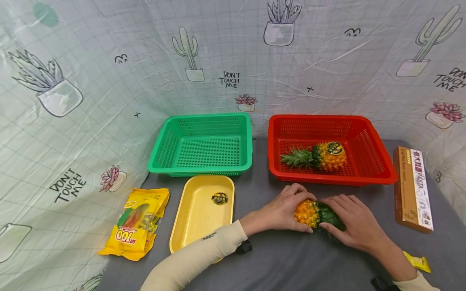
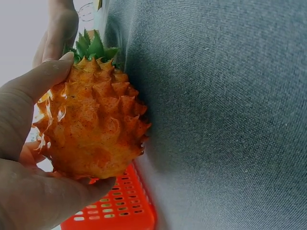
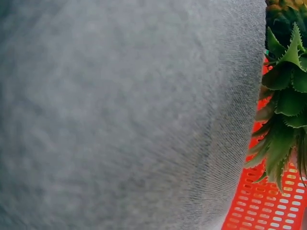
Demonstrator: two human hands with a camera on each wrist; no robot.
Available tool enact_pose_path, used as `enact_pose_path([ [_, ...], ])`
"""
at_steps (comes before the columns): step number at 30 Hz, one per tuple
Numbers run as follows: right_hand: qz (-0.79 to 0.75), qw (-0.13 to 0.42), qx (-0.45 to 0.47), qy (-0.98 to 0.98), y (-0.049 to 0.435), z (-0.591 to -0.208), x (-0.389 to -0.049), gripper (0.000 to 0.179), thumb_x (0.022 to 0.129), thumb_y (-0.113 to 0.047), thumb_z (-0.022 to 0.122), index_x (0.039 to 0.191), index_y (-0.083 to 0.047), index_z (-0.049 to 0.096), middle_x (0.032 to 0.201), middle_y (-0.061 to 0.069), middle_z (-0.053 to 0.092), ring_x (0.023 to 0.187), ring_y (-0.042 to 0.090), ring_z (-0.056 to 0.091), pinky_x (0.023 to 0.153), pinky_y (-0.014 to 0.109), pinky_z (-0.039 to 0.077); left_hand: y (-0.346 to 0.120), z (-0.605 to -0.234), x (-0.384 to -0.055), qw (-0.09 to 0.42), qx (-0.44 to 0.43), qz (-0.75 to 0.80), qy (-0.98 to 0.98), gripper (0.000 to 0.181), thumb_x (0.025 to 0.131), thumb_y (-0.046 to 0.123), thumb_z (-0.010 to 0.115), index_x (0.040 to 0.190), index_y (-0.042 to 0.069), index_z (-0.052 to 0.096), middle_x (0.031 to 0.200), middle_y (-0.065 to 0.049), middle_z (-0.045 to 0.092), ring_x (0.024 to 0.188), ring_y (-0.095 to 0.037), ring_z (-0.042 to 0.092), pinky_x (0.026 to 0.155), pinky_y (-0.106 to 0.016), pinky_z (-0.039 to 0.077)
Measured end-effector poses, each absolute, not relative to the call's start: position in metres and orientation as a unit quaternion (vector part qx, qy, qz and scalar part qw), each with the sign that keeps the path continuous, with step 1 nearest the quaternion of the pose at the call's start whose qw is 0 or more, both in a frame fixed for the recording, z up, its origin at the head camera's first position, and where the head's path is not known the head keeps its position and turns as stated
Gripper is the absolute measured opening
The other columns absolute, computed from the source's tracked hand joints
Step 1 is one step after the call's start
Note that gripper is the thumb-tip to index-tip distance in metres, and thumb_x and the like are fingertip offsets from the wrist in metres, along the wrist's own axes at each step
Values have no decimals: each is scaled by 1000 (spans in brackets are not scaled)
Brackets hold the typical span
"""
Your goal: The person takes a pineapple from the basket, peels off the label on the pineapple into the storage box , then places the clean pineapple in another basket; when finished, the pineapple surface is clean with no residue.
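A small orange pineapple [image 1: 307,214] with a green leafy crown is held between both hands, in front of the red basket [image 1: 332,178]. My left hand [image 1: 282,208] grips its spiky body, thumb and fingers round it, as the left wrist view shows the pineapple [image 2: 98,124] up close. The right hand [image 1: 354,220] holds the crown end, its fingers over the leaves. Only the leaves [image 3: 290,103] and a bit of the body show in the right wrist view; that hand is mostly out of sight there. Inside the red basket lies another pineapple [image 1: 329,157] with a round black sticker.
A green basket [image 1: 200,171] stands at the back left. Before it is a yellow tray [image 1: 204,210] with a black sticker. A yellow snack bag [image 1: 136,226] lies at far left. On the right are a pasta box [image 1: 413,190] and a small yellow packet [image 1: 418,262].
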State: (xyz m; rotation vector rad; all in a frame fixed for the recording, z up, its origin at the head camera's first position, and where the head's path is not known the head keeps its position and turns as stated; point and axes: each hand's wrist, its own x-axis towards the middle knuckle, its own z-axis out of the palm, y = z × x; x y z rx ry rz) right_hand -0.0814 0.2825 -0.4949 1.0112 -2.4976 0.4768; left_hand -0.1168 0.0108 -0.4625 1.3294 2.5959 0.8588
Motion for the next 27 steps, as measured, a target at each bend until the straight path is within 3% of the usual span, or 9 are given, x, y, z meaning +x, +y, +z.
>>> enact_pose_path([
  [7,201,216,361,-885,284,-488,-84,59,99,-63,62,126,-11,73,118,4,69,105,24,62,95,47,39,11,-462,-117,79,434,300,845,78,81,46,93,145,19,57,132,3,52,115,-5,47,101,-12,34],
  [15,210,309,367,-852,284,-471,-95,62,103,-61,55,118,-4,76,112,13,71,101,36,63,113,27,27,11,-463,-118,79,435,301,845,78,80,45,94,143,18,57,133,3,52,118,-7,46,103,-13,31],
  [19,216,359,363,-832,287,-457,-105,59,103,-56,58,112,-2,77,108,17,72,96,40,64,113,25,27,12,-464,-118,86,432,302,846,77,81,45,94,143,19,56,136,3,51,120,-8,45,102,-14,31],
  [21,214,375,358,-828,289,-453,-111,59,103,-56,58,111,-1,77,107,18,72,94,42,64,108,28,34,12,-464,-117,92,431,300,846,77,82,46,93,144,20,55,137,3,49,120,-9,44,101,-14,31],
  [24,193,379,348,-835,291,-450,-118,63,103,-57,57,115,1,76,109,20,71,96,44,63,94,43,44,12,-464,-117,96,433,293,847,76,83,47,91,144,20,54,138,3,48,118,-9,43,99,-14,31],
  [27,172,369,336,-849,293,-454,-124,66,103,-59,55,120,2,74,114,22,69,99,45,62,81,58,44,13,-464,-117,96,438,290,846,76,84,46,91,144,19,53,138,2,48,116,-9,42,98,-14,31],
])
